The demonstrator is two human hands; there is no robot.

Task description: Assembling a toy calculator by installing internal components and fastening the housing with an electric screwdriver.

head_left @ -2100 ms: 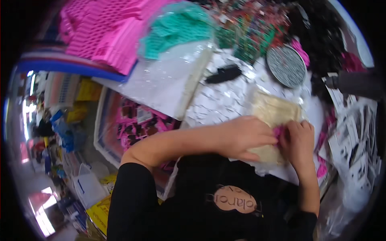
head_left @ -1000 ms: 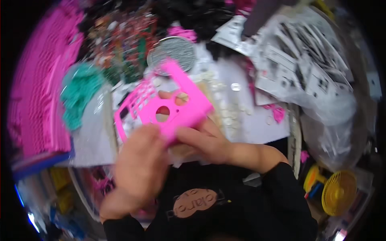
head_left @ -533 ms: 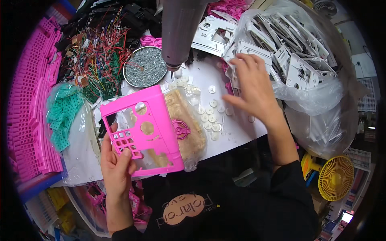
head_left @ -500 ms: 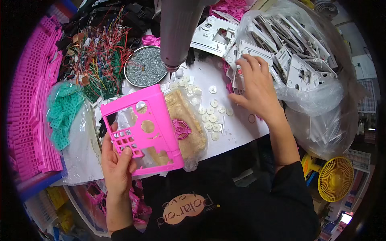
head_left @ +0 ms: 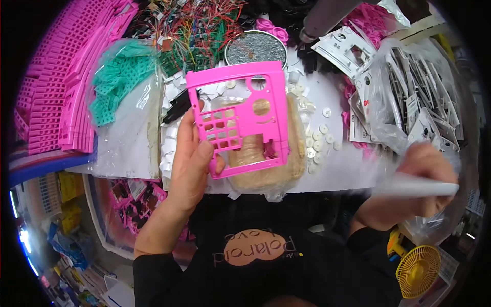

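My left hand (head_left: pixel 190 156) grips the lower left edge of a pink plastic housing (head_left: pixel 246 118), thumb in front. The housing is held tilted above a wrapped tan block (head_left: pixel 295 148); it has a grid of square openings and several round holes. Off to the right, my right hand (head_left: pixel 428 166) holds a thin white plastic panel (head_left: pixel 417 189), seen nearly edge-on and smeared by motion. Its fingers are partly hidden. A clear bag of similar white panels (head_left: pixel 427 94) lies just beyond that hand.
Small white discs (head_left: pixel 318 145) lie on the white tabletop. A round tin of screws (head_left: pixel 255 48) stands behind the housing, with a grey power screwdriver (head_left: pixel 327 19) hanging nearby. Wired green circuit boards (head_left: pixel 197 38), green parts in a bag (head_left: pixel 120 77) and stacked pink housings (head_left: pixel 51 110) fill the left.
My right hand has left the white panel pile with one panel and swung nearer and to the right. My left hand still holds the pink housing. The whole view has shifted.
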